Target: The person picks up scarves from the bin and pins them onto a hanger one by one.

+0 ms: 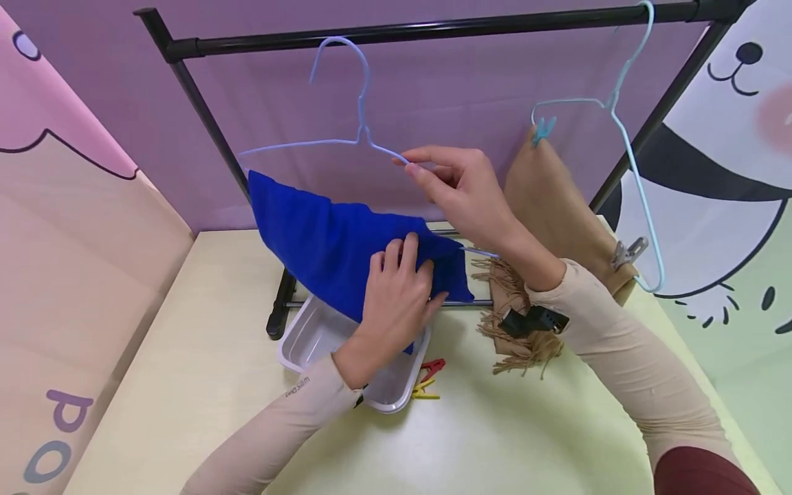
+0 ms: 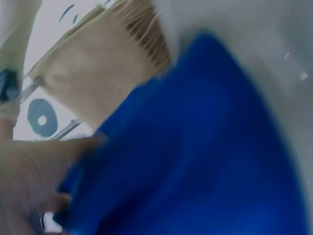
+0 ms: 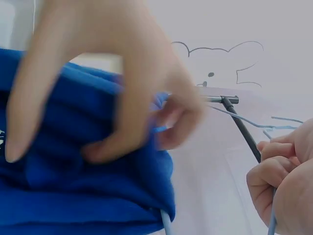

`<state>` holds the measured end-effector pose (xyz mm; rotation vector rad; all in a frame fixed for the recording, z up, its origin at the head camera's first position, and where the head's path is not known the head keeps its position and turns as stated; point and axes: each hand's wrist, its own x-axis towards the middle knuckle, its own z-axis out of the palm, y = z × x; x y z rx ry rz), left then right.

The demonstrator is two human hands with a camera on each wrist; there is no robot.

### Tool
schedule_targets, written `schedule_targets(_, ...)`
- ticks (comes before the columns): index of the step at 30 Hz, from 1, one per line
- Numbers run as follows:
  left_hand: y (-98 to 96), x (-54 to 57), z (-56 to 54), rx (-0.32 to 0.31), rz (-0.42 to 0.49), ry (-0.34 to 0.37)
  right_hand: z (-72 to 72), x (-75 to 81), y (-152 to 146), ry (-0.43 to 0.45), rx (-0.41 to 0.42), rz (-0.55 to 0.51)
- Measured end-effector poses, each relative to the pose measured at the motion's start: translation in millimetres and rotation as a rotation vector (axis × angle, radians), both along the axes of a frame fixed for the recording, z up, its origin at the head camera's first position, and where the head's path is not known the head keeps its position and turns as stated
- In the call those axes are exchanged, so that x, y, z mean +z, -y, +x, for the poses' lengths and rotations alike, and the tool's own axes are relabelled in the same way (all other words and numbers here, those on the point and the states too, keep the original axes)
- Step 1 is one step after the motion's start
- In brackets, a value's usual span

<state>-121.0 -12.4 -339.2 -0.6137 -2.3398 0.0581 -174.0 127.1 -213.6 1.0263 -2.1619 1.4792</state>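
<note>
A light purple-blue wire hanger (image 1: 361, 113) is held upright, its hook overlapping the black rail in the head view. My right hand (image 1: 473, 192) pinches the hanger's right shoulder between thumb and fingers. Over the hanger's lower part drapes a blue cloth (image 1: 315, 234), and a bit of wire sticks out at its right end. My left hand (image 1: 396, 289) lies on the front of this cloth with bent fingers gripping it. The right wrist view shows the left fingers (image 3: 137, 112) blurred against the folds. The cloth's lower corner hangs over a white basin (image 1: 297, 344).
A tan fringed scarf (image 1: 551, 185) hangs at the right from a pale-blue hanger (image 1: 628, 144), held by a blue clip (image 1: 543, 129) and a metal clip (image 1: 630, 252). Beside the basin lie a red clothespin (image 1: 433, 369) and a yellow one (image 1: 425, 390). The rack's rail (image 1: 433, 31) spans the back.
</note>
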Motion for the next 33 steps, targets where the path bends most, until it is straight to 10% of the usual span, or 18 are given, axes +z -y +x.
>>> schedule_targets(5,4.9,-16.7,-4.2,0.062,0.040,0.000,-1.4,-1.3,-1,0.030,-0.005,-0.110)
schedule_targets(14,23.3,14.2,26.8,-0.002,0.000,0.077,-6.5,9.9,-16,-0.073,-0.072,-0.177)
schedule_targets(22,29.1,15.3,20.6,-0.054,0.069,0.132,-4.2,19.1,-13,-0.051,-0.106,-0.161)
schedule_targets(33,-7.7,49.8,5.1,-0.371,0.636,0.177,-11.8,0.0,7,-0.023,-0.024,-0.051)
